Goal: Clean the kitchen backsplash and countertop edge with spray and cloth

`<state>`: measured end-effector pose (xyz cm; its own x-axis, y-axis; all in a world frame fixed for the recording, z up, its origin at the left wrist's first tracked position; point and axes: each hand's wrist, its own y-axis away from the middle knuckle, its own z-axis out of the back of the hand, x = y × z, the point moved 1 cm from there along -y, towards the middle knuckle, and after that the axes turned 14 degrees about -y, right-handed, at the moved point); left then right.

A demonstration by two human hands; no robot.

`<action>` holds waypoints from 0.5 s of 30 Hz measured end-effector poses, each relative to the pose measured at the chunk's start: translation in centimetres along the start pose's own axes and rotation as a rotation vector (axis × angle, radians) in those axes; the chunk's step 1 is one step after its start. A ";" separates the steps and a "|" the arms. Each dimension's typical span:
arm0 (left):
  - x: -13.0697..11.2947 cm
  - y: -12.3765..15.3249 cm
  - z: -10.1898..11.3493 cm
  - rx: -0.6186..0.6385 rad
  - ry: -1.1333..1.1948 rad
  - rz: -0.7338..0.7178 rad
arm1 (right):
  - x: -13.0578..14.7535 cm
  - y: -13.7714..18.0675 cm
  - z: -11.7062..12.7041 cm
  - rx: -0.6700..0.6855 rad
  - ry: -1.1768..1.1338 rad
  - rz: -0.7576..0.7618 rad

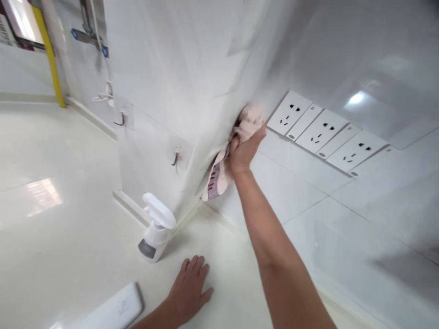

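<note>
My right hand (244,153) is closed around a bunched pale pink cloth (253,119) and presses it into the corner where two white walls meet. One end of the cloth hangs below my fingers and shows a purple printed strip. Flat on the pale countertop (219,242) rests my left hand (189,288), fingers stretched out and nothing in it. Just beyond its fingertips a white spray bottle (156,228) with a grey label stands upright beside the end of the wall.
A row of wall sockets (322,130) runs along the right wall. Two clear hooks, one being this hook (176,155), stick to the left wall panel. A white oblong case (113,308) lies at the front left. Farther back are a yellow pipe (51,59) and a metal valve (89,39).
</note>
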<state>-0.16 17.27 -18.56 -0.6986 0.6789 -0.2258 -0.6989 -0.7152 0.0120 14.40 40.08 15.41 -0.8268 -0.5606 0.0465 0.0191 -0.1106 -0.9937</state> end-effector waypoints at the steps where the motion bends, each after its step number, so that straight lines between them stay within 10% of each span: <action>1: 0.1 0.0 -0.3 -0.020 -0.009 -0.003 | -0.7 2.0 -0.8 0.037 0.020 0.003; 5: 0.5 -0.1 -1.4 -0.096 -0.044 -0.017 | -2.3 10.6 -0.5 0.355 0.159 -0.041; 10: 0.9 -0.1 -2.5 -0.208 -0.091 -0.030 | 0.0 18.7 4.3 1.256 -0.014 -0.311; 15: 1.2 -0.3 -3.6 -0.317 -0.157 -0.036 | 3.6 23.3 5.6 1.293 -0.150 -0.618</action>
<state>-0.27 17.70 -22.37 -0.7064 0.7045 -0.0681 -0.6584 -0.6894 -0.3021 15.04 30.88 -6.96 -0.8267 -0.2191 0.5182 0.2404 -0.9703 -0.0268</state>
